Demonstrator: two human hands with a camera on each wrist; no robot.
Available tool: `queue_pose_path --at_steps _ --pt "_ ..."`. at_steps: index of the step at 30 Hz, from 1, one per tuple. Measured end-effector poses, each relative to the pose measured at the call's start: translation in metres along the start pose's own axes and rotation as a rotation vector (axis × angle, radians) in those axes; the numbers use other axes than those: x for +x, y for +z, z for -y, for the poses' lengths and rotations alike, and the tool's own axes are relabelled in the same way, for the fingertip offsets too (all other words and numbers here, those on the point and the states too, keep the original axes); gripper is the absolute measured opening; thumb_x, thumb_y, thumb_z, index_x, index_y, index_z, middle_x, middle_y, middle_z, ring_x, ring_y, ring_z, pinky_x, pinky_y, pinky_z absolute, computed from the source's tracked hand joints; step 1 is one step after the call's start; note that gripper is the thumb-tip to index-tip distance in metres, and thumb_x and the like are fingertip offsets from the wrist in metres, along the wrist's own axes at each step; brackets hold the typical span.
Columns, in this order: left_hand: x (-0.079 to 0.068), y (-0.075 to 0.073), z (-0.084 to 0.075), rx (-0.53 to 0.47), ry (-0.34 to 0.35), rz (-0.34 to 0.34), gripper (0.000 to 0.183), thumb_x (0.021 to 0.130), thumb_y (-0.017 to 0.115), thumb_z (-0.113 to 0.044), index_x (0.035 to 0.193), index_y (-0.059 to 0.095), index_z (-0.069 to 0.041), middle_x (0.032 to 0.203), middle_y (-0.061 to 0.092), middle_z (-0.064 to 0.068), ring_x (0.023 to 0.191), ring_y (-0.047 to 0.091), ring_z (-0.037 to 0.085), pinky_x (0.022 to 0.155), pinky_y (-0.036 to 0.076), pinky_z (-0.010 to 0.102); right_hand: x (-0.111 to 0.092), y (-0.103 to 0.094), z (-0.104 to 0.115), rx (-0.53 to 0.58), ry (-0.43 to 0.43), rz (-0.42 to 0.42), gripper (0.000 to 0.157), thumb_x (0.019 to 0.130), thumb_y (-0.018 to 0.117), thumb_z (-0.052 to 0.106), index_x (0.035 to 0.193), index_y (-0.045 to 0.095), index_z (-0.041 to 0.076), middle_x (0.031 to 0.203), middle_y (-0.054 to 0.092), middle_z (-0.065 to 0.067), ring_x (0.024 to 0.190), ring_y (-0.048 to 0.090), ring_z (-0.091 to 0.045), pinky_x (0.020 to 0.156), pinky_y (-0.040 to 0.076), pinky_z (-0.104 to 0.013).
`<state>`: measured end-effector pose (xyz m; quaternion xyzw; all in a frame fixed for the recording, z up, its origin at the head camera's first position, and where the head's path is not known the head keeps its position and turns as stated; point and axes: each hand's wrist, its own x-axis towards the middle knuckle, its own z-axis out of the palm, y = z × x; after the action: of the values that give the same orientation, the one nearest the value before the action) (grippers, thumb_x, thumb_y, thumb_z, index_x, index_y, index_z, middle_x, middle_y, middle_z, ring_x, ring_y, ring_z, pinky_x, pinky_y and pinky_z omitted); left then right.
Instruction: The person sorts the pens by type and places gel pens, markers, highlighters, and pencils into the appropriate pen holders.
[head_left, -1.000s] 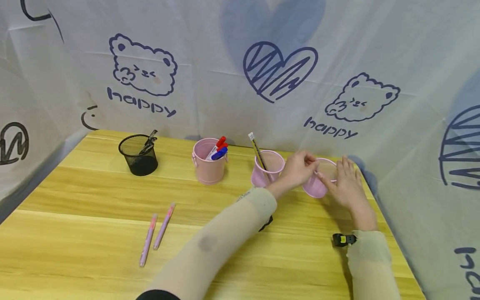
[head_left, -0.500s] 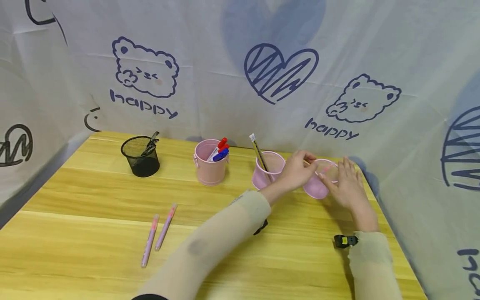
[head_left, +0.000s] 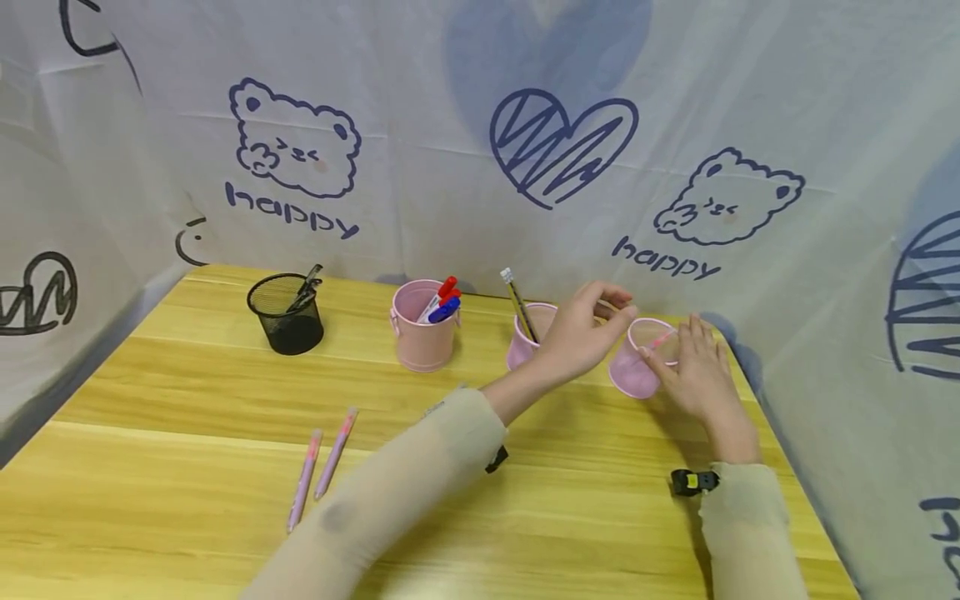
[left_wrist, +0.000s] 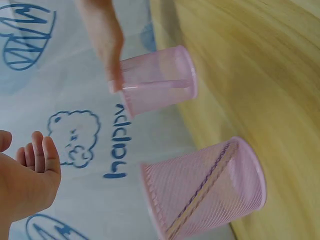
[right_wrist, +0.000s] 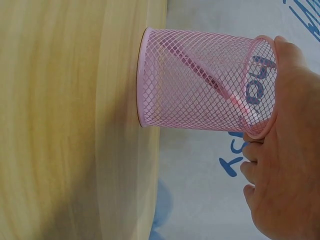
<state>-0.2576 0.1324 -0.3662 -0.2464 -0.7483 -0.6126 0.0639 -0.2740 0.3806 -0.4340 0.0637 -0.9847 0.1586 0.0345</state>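
My left hand (head_left: 585, 329) hovers just left of the far-right pink mesh pen cup (head_left: 633, 372), fingers loosely bent and holding nothing. In the left wrist view this hand (left_wrist: 32, 177) stands apart from both cups. My right hand (head_left: 701, 375) rests against that cup's rim with fairly straight fingers, the thumb on the near side. A pink-and-purple pen (right_wrist: 212, 82) leans inside the cup in the right wrist view. Beside it stands another pink mesh cup (left_wrist: 210, 192) with a striped pencil (head_left: 519, 304), partly hidden behind my left hand in the head view.
A pink bucket (head_left: 423, 343) holds red and blue markers. Farther left, a black mesh cup (head_left: 288, 325) contains dark pens. Two pink-and-purple pens (head_left: 336, 454) lie on the wooden table (head_left: 187, 467). A printed cloth (head_left: 442, 192) hangs behind the table.
My left hand has let go of the pen, now leaning inside the far-right cup, and has drawn back up and left. My right hand stays at the cup's rim.
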Motion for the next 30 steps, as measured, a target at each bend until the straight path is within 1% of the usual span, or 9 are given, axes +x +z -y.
queue_pose_path --at_steps 4,8,10,15,17,20,23,27,30 --pt "-0.010 -0.017 -0.010 -0.035 0.068 0.000 0.028 0.105 0.063 -0.021 0.128 0.064 -0.005 0.120 0.066 0.005 0.101 0.063 0.007 0.087 0.055 0.017 0.001 0.000 0.000 0.006 -0.001 -0.003 0.107 0.104 0.035 0.070 0.158 0.007 -0.018 0.167 -0.011 -0.035 0.154 -0.008 -0.053 0.122 -0.007 -0.070" --pt "-0.020 -0.035 -0.017 -0.033 0.137 0.014 0.028 0.105 0.062 -0.019 0.129 0.063 -0.003 0.121 0.065 0.007 0.103 0.063 0.011 0.088 0.057 0.022 0.001 0.001 0.000 0.008 -0.003 -0.003 0.106 0.104 0.035 0.069 0.158 0.007 -0.018 0.166 -0.012 -0.035 0.154 -0.008 -0.054 0.122 -0.007 -0.069" --pt "-0.024 -0.044 -0.018 -0.022 0.170 0.020 0.028 0.105 0.062 -0.017 0.129 0.063 -0.002 0.121 0.064 0.009 0.104 0.063 0.013 0.088 0.057 0.024 0.001 0.001 0.000 0.007 -0.003 -0.002 0.106 0.104 0.035 0.069 0.158 0.006 -0.018 0.166 -0.013 -0.034 0.154 -0.009 -0.054 0.122 -0.007 -0.069" --pt "-0.037 -0.067 -0.018 -0.013 0.207 0.029 0.025 0.104 0.063 -0.011 0.127 0.063 0.000 0.119 0.063 0.012 0.102 0.063 0.018 0.087 0.057 0.025 0.001 0.000 -0.001 0.006 -0.005 -0.004 0.105 0.105 0.035 0.068 0.158 0.007 -0.018 0.166 -0.012 -0.035 0.154 -0.008 -0.055 0.122 -0.004 -0.071" --pt "-0.043 -0.077 -0.019 -0.002 0.214 0.036 0.025 0.104 0.063 -0.010 0.126 0.063 0.000 0.119 0.063 0.013 0.102 0.063 0.019 0.087 0.057 0.026 0.000 0.000 -0.002 0.007 -0.009 -0.008 0.104 0.105 0.035 0.068 0.158 0.008 -0.018 0.166 -0.012 -0.035 0.154 -0.008 -0.055 0.122 -0.004 -0.071" --pt "-0.050 -0.093 -0.018 0.043 0.222 0.034 0.025 0.103 0.064 -0.011 0.125 0.063 0.001 0.119 0.063 0.014 0.103 0.063 0.019 0.087 0.057 0.028 0.001 0.000 -0.003 0.007 -0.014 -0.015 0.104 0.105 0.036 0.067 0.157 0.008 -0.019 0.166 -0.011 -0.036 0.154 -0.007 -0.055 0.122 -0.005 -0.071" --pt "-0.059 -0.109 -0.012 0.089 0.216 0.020 0.025 0.102 0.065 -0.010 0.124 0.064 0.002 0.118 0.064 0.013 0.104 0.064 0.020 0.088 0.058 0.032 0.002 0.000 -0.003 0.007 -0.020 -0.018 0.103 0.106 0.036 0.066 0.157 0.008 -0.019 0.166 -0.010 -0.037 0.154 -0.006 -0.056 0.122 -0.006 -0.070" --pt "-0.074 -0.131 0.001 0.167 0.183 0.014 0.023 0.101 0.067 -0.009 0.121 0.065 0.001 0.115 0.065 0.011 0.102 0.067 0.020 0.086 0.060 0.036 0.002 0.001 -0.002 0.003 -0.026 -0.019 0.103 0.106 0.037 0.066 0.157 0.009 -0.020 0.165 -0.009 -0.038 0.153 -0.005 -0.057 0.122 -0.005 -0.071" --pt "-0.086 -0.145 0.011 0.224 0.139 0.043 0.022 0.102 0.067 -0.011 0.121 0.065 -0.001 0.115 0.066 0.010 0.100 0.067 0.019 0.085 0.060 0.035 0.001 0.002 -0.002 0.002 -0.026 -0.018 0.103 0.106 0.037 0.066 0.157 0.009 -0.020 0.165 -0.009 -0.038 0.153 -0.005 -0.057 0.122 -0.005 -0.071"
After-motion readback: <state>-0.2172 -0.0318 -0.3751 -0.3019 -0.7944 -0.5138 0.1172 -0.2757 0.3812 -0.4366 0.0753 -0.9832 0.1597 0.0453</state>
